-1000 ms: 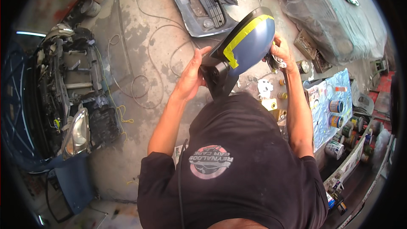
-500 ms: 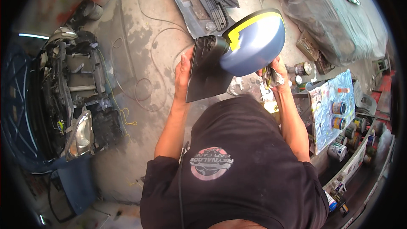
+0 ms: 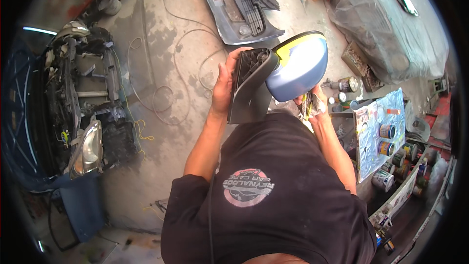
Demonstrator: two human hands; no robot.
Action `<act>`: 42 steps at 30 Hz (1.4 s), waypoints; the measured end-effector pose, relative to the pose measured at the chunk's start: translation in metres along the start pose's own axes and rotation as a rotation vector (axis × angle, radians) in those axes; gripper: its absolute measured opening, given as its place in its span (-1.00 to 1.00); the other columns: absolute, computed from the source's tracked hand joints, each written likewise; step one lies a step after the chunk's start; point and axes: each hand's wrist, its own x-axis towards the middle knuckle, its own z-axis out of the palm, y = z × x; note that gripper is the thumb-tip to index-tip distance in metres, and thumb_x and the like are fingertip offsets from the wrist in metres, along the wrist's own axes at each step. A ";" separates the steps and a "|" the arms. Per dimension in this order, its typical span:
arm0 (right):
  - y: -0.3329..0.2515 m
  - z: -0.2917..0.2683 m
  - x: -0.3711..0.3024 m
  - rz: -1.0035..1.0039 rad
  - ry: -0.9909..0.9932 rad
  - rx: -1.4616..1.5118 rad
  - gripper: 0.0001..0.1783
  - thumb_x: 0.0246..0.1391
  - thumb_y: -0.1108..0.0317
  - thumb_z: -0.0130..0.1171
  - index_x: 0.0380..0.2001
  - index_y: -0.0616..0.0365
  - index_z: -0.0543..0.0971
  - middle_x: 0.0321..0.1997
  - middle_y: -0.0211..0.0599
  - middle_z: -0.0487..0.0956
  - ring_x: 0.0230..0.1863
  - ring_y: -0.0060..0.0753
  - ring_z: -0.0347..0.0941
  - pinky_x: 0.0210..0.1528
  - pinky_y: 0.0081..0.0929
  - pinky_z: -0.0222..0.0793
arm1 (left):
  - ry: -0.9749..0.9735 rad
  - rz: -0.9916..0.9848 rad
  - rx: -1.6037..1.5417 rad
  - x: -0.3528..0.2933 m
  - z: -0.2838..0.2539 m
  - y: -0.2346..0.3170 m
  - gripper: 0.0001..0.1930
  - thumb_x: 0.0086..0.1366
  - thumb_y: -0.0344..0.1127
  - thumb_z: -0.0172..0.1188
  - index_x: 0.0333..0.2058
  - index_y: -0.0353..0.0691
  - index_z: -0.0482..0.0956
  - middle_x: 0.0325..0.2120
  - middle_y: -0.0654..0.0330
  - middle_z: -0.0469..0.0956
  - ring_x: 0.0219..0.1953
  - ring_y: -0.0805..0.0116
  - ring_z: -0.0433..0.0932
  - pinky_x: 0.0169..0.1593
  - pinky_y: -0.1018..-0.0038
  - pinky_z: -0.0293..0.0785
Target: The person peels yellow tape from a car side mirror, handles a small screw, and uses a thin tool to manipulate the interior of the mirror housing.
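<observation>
Concrete floor (image 3: 161,68) lies below. Mirror (image 3: 281,76), blue shell with yellow tape, sits raised at chest height; left hand (image 3: 225,85) grasps its black base, right hand (image 3: 310,103) clutches a rag (image 3: 317,103) underneath. Steady the base, wipe lightly around the tape.

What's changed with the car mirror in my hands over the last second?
The blue side mirror was turned: its black base now faces up toward the camera and its shell points right. The left hand grips the base as before; the right hand stays underneath with a rag.
</observation>
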 end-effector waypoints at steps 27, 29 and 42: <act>-0.075 0.170 0.026 -0.307 -0.616 -2.132 -0.84 0.05 0.43 0.33 -0.26 0.21 0.67 -0.25 -0.26 0.60 -0.17 -0.14 0.55 -0.15 -0.19 0.51 | 0.224 -0.130 0.259 -0.016 0.007 0.022 -0.60 0.49 -0.17 -0.08 -0.20 -0.41 0.61 -0.39 0.17 0.66 -0.41 0.51 0.56 -0.26 0.58 0.46; -0.073 0.169 0.027 -0.324 -0.634 -2.146 -0.84 0.04 0.43 0.33 -0.27 0.21 0.67 -0.26 -0.28 0.61 -0.17 -0.15 0.55 -0.15 -0.22 0.52 | 0.199 -0.106 0.299 -0.018 0.004 0.022 -0.60 0.49 -0.17 -0.07 -0.19 -0.42 0.62 -0.40 0.19 0.66 -0.42 0.53 0.55 -0.27 0.58 0.44; -0.061 0.163 0.032 -0.366 -0.669 -2.097 -0.88 0.01 0.47 0.34 -0.36 0.22 0.60 -0.30 -0.27 0.58 -0.23 -0.14 0.53 -0.19 -0.23 0.52 | 0.253 -0.052 0.315 -0.023 0.014 0.025 -0.62 0.49 -0.22 -0.05 -0.20 -0.46 0.62 -0.36 0.09 0.69 -0.38 0.48 0.61 -0.22 0.56 0.50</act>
